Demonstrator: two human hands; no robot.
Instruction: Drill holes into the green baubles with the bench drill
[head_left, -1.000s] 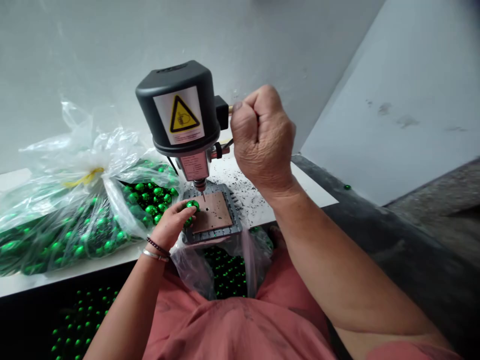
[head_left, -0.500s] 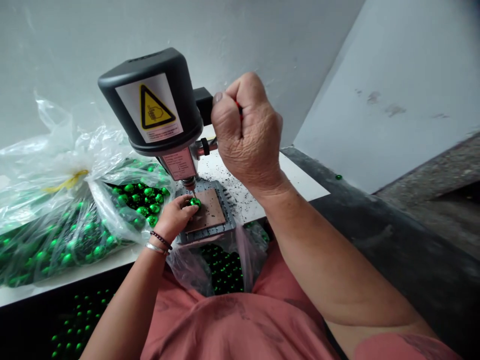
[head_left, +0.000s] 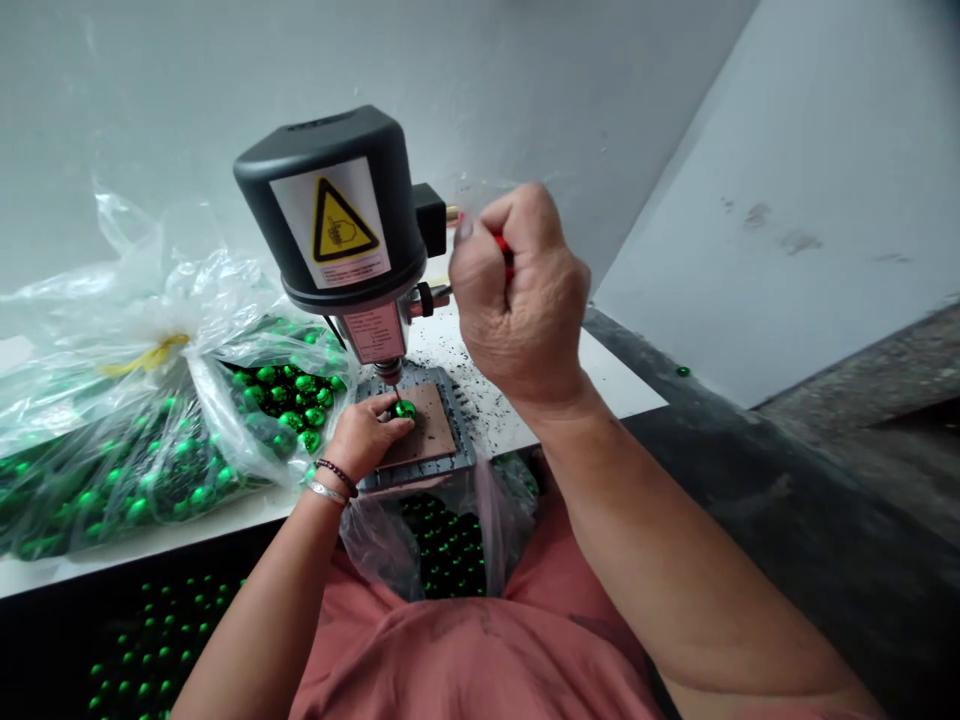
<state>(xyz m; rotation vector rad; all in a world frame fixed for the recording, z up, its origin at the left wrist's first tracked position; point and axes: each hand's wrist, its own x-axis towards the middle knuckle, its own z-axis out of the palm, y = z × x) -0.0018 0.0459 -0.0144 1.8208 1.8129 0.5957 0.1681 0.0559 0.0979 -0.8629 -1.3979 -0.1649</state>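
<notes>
A black-hooded bench drill press (head_left: 330, 215) with a yellow warning sign stands on the white table. Under its bit, my left hand (head_left: 367, 432) pinches a shiny green ball (head_left: 406, 411) between thumb and fingers, against a brown board (head_left: 431, 430) on the grey drill base (head_left: 459, 450). The thin bit points down at the ball; whether it touches cannot be made out. My right hand (head_left: 521, 300) is wrapped in a fist round the red-ended feed lever (head_left: 504, 246) at the machine's right side. Most of the lever is hidden by the fist.
A clear plastic bag (head_left: 135, 440) of many green balls, tied with a yellow strip, lies left. Another open bag (head_left: 450, 545) of balls hangs below the base. Dark shavings (head_left: 480, 400) litter the table (head_left: 622, 385). One ball (head_left: 683, 371) lies on the floor by the wall.
The view has shifted, so the drill press appears farther right. My right fist sits slightly lower relative to the machine, showing more red on the lever. The left hand still pinches the ball.
</notes>
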